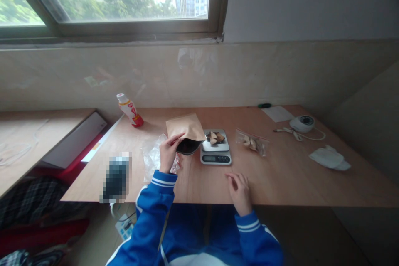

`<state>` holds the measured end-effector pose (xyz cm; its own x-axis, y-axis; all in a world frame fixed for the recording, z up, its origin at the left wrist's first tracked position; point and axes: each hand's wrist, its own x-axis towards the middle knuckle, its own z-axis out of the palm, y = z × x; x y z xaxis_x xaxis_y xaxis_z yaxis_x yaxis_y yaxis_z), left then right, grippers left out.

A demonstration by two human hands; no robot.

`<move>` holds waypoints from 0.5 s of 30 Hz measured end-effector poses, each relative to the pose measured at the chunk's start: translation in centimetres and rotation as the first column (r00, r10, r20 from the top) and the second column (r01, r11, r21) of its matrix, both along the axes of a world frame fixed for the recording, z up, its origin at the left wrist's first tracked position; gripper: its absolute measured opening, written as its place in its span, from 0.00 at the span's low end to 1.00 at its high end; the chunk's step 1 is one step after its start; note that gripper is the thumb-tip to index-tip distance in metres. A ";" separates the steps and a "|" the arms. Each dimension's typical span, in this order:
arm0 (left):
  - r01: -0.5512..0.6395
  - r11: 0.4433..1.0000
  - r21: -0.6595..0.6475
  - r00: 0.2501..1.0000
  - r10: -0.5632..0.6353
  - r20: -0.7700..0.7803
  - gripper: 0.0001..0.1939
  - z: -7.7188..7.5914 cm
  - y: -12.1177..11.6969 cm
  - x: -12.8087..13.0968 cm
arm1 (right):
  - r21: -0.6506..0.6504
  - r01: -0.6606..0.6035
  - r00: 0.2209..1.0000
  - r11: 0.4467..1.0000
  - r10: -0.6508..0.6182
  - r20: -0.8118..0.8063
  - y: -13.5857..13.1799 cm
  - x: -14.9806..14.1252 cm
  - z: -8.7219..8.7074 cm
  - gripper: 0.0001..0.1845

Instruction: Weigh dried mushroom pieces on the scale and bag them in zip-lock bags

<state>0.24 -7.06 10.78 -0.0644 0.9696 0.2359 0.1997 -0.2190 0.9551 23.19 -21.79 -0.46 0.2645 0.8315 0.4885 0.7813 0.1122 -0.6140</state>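
Note:
My left hand [168,153] grips a kraft paper pouch [186,126] at its lower edge, holding it tilted over the wooden table [280,178]. A dark rounded shape [188,146] shows under the pouch, but I cannot tell whether it is a bowl or the pouch's dark opening. Crumpled clear plastic [152,158] lies beneath my left hand. To the right stands a digital kitchen scale [216,158] with tan dried pieces [213,137] on its platform. My right hand [240,193] rests empty near the table's front edge, fingers loosely apart.
A zip bag of tan pieces [252,142] lies right of the scale. Farther back are a red-capped bottle [130,111], white paper [277,113], a green-handled tool [264,105], a round white corded device [302,124], and a white cloth [329,158]. A pixelated object [116,178] sits front left.

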 end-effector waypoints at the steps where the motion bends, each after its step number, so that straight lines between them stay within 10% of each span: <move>1: -0.004 1.000 -0.002 1.000 0.004 0.001 0.14 0.0 0.0 0.0 | -0.003 0.005 1.000 1.000 -0.005 0.003 0.0 0.0 0.0 0.11; 9: 0.006 1.000 -0.010 0.999 -0.005 0.034 0.12 -0.6 -0.1 0.4 | 0.037 -0.313 0.933 0.949 0.315 -0.173 3.7 -4.6 5.4 0.15; 15: 0.014 1.000 0.013 0.998 -0.015 0.054 0.13 -0.9 -0.4 1.0 | -0.207 -0.403 0.888 0.891 0.436 0.147 11.4 -11.0 9.0 0.21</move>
